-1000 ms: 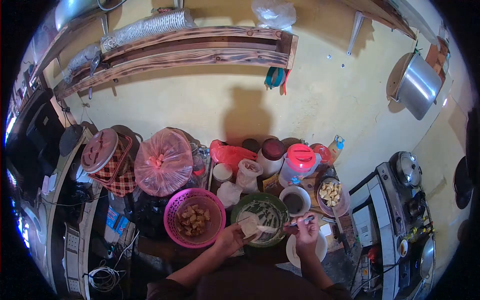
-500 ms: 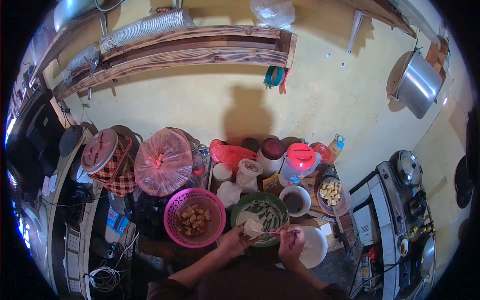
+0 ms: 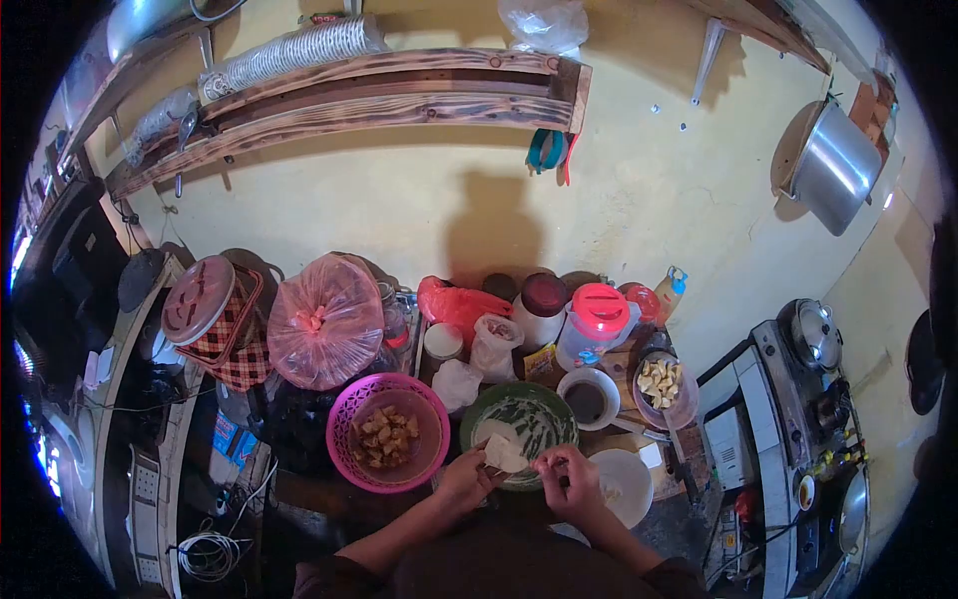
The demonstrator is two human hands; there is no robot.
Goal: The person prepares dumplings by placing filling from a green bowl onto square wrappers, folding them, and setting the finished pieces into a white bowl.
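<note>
My left hand [image 3: 467,481] is closed on a thin, white, floppy sheet [image 3: 506,454] that looks like a dough wrapper. It is held over the near part of a green bowl [image 3: 569,424] smeared inside with white paste. My right hand [image 3: 571,481] sits just right of the sheet, thumb and finger pinched together; what they hold, if anything, is too small to make out. A white bowl [image 3: 639,484] is partly behind my right hand. Left of my left hand stands a pink basket [image 3: 341,464] with brown chunks [image 3: 387,436] inside.
Behind the green bowl are a bowl of dark liquid [image 3: 587,401], a pitcher with a red lid [image 3: 601,314] and several jars and bags. Pale cut pieces [image 3: 660,383] fill a bowl at right, near a knife [image 3: 684,474]. A stove [image 3: 783,399] stands far right.
The thin stick in my right hand no longer shows. My right hand has shifted slightly left, and the white sheet now lies flatter and more spread out in my left hand.
</note>
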